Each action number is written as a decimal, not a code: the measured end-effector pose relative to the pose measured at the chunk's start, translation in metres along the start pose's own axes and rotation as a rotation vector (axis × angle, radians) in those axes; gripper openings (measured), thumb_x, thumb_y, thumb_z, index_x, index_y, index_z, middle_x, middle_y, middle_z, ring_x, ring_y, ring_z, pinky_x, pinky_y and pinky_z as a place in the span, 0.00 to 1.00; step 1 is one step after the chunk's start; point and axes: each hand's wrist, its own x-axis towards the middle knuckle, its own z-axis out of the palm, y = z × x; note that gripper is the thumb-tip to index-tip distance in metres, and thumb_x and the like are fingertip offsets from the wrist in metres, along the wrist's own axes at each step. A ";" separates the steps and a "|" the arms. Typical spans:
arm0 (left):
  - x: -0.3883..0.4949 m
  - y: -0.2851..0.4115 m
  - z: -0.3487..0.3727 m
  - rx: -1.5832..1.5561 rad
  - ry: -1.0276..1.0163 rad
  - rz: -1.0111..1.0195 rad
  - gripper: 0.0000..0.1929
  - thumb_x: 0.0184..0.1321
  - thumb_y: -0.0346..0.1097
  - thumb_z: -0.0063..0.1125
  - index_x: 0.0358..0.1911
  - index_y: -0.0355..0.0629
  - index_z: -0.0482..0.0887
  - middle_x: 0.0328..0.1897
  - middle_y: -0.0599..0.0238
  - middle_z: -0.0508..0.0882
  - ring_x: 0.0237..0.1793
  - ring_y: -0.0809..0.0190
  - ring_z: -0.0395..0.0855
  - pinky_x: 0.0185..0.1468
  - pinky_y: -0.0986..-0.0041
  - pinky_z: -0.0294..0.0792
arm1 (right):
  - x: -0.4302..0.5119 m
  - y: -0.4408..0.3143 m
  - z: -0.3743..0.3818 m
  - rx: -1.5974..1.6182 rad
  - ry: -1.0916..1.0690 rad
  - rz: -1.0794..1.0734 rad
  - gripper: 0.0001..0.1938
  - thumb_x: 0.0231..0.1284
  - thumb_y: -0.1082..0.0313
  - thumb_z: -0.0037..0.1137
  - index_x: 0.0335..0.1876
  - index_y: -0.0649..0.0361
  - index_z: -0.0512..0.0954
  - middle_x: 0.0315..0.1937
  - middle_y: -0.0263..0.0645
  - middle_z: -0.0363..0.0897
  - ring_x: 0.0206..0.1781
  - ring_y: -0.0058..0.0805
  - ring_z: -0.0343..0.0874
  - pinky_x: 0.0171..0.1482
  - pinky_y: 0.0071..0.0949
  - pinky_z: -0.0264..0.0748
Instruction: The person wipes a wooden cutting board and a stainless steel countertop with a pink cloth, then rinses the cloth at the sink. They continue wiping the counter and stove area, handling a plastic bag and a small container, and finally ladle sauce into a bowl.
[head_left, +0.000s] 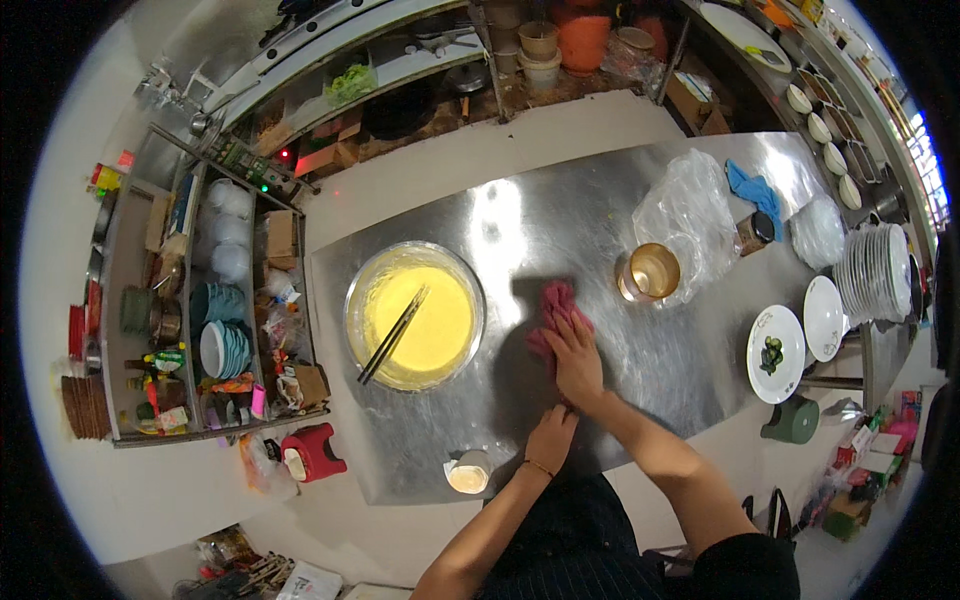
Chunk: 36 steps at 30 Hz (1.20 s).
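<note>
A crumpled dark-red cloth (559, 298) lies bunched on the stainless steel table (420, 457). Over it, my right hand (576, 360) grips and presses the fabric against the metal. My left hand (551, 439) rests close below, by the table's near edge, its fingertips beside my right wrist. A strip of the cloth shows near those fingertips; whether they hold it is hidden. To the left stands a clear bowl (480, 330) of yellow batter (442, 330), with dark chopsticks (394, 334) leaning in it. Right of the cloth is a gold-toned metal container (651, 271).
A small pale cup (469, 472) stands near the front edge. Rightward are a clear plastic bag (686, 210), a blue cloth (754, 191), a lidded jar (754, 232), a plate with dark green pieces (775, 319) and stacked plates (874, 274). Shelving (184, 300) and a red stool (319, 452) flank the left.
</note>
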 end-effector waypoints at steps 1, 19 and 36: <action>-0.003 -0.002 -0.001 -0.071 -0.023 -0.033 0.09 0.63 0.31 0.51 0.45 0.44 0.78 0.42 0.60 0.76 0.45 0.53 0.79 0.43 0.67 0.79 | 0.005 -0.002 0.001 -0.006 0.006 -0.005 0.20 0.55 0.75 0.49 0.56 0.59 0.76 0.66 0.48 0.66 0.72 0.55 0.58 0.72 0.48 0.57; -0.163 -0.080 -0.112 -1.173 0.816 -0.614 0.13 0.67 0.32 0.44 0.35 0.37 0.85 0.30 0.68 0.78 0.30 0.71 0.73 0.37 0.80 0.66 | 0.194 -0.015 0.071 0.402 -0.084 -0.353 0.22 0.52 0.77 0.52 0.55 0.51 0.79 0.61 0.43 0.75 0.69 0.44 0.67 0.69 0.41 0.62; -0.177 -0.092 -0.107 -0.012 0.575 -0.455 0.30 0.35 0.42 0.80 0.45 0.42 0.80 0.39 0.54 0.79 0.41 0.47 0.78 0.44 0.59 0.72 | -0.075 -0.141 0.057 0.185 -0.298 -0.212 0.20 0.53 0.69 0.52 0.54 0.49 0.78 0.66 0.35 0.67 0.76 0.44 0.53 0.73 0.51 0.51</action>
